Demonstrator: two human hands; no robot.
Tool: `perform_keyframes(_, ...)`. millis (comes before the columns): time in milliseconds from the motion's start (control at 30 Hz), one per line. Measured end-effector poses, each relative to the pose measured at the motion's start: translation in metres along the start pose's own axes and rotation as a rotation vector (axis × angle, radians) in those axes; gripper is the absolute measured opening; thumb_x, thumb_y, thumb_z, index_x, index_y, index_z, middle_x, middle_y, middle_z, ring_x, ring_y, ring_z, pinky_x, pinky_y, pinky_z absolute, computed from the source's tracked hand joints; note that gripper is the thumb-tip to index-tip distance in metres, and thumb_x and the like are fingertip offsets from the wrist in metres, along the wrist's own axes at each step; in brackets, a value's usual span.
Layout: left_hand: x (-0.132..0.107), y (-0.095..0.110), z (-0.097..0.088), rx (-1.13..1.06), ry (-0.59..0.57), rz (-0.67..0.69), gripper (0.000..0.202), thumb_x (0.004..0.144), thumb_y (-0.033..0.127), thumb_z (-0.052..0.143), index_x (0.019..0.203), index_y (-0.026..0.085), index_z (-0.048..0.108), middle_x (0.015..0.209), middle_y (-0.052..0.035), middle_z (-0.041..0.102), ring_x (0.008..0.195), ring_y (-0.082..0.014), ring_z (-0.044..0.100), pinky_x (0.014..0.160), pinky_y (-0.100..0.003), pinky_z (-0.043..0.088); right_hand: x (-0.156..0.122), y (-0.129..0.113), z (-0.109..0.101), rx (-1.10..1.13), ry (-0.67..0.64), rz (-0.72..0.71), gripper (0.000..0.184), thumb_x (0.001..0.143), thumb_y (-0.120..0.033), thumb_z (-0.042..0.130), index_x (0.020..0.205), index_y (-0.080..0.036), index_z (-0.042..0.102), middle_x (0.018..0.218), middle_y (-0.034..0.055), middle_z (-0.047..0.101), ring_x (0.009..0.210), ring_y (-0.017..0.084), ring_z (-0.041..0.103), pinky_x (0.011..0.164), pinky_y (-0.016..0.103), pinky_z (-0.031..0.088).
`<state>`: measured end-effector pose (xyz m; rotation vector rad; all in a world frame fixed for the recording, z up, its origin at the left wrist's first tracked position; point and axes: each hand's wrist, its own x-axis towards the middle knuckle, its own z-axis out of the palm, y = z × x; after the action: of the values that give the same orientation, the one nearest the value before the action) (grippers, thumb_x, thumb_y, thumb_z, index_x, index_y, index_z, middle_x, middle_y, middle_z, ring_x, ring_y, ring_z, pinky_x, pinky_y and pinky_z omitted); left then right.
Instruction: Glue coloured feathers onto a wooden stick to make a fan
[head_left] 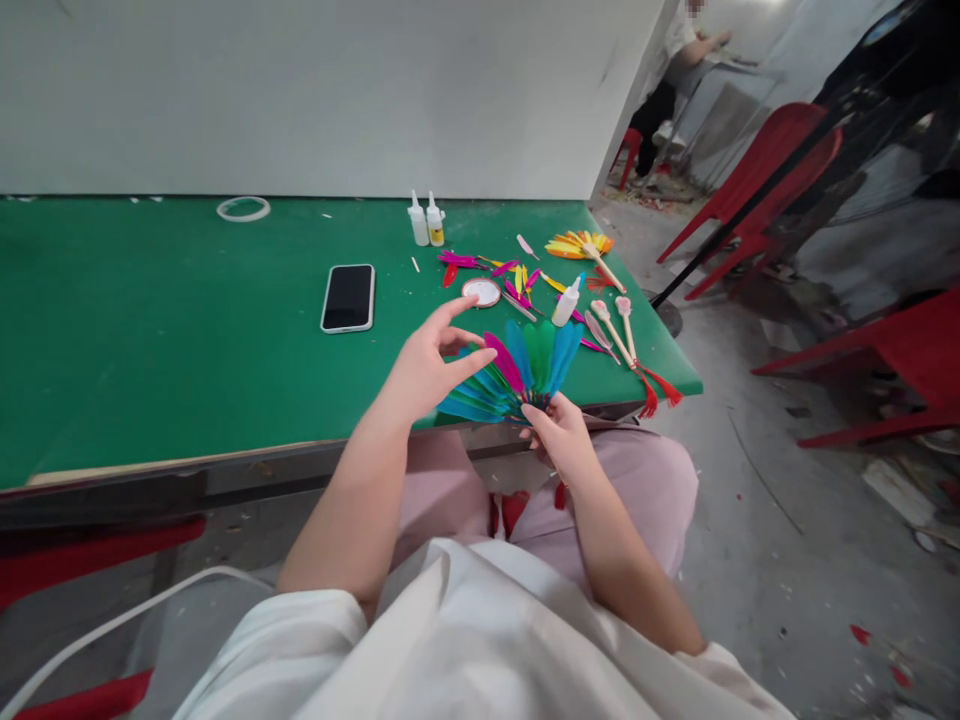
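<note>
My right hand (559, 432) grips a feather fan (540, 360) at its base, just off the table's front edge. Blue and green feathers spread out from it, with one magenta feather (504, 362) among them. Beside the fan's left side is my left hand (431, 360), its fingers apart. Its thumb tip is close to the magenta feather; whether they touch I cannot tell. Beyond the fan lie a small white round dish (481, 292), a white glue bottle (567, 302) and loose magenta and yellow feathers (523, 280). The fan's handle is mostly hidden by my right hand.
A phone (348, 298), two upright bottles (426, 222) and a tape ring (243, 209) rest on the green table (150, 340). At right are a yellow-orange feather fan (579, 245) and handles with red tassels (624, 330). Red chairs (780, 180) and another person (679, 50) are beyond.
</note>
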<state>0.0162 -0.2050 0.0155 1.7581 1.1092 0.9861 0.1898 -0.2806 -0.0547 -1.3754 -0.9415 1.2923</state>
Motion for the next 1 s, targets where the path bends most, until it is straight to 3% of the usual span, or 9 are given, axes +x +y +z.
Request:
perform_keyframes(167,0.004,0.014,-0.003,0.127,-0.046,0.019,0.062,0.073,0.027,0.067,0.131,0.024,0.044,0.070,0.0025,0.065,0.070,-0.0132,0.058,0.073,-0.027,0.043,-0.002,-0.003,0.000,-0.020,-0.013,0.011,0.029,0.068,-0.042,0.065,0.080,-0.018,0.055,0.063,-0.0031,0.058,0.044,0.007,0.051,0.032,0.015,0.030)
perform_keyframes(467,0.004,0.012,0.001,0.191,-0.040,0.034,0.056,0.074,0.023,0.064,0.128,0.025,0.049,0.069,0.0028,0.064,0.057,-0.0108,0.050,0.062,-0.025,0.040,0.002,0.001,0.000,-0.008,-0.003,0.006,0.030,0.067,-0.042,0.065,0.083,-0.017,0.059,0.073,-0.0001,0.064,0.051,0.010,0.059,0.037,0.017,0.038)
perform_keyframes(833,0.004,0.013,0.000,0.199,-0.060,0.051,0.050,0.075,0.024,0.063,0.123,0.025,0.053,0.072,0.0017,0.065,0.061,-0.0115,0.054,0.062,-0.025,0.041,0.002,0.003,-0.001,0.005,-0.006,-0.010,0.028,0.068,-0.041,0.066,0.081,-0.017,0.059,0.072,-0.0006,0.063,0.051,0.010,0.058,0.038,0.017,0.038)
perform_keyframes(1000,0.012,0.018,-0.003,0.132,-0.096,0.067,0.051,0.076,0.028,0.063,0.125,0.023,0.051,0.079,-0.0005,0.065,0.074,-0.0141,0.060,0.071,-0.026,0.045,0.000,0.004,-0.001,-0.004,-0.018,-0.001,0.028,0.068,-0.041,0.067,0.082,-0.017,0.059,0.070,-0.0009,0.063,0.052,0.010,0.058,0.039,0.017,0.039)
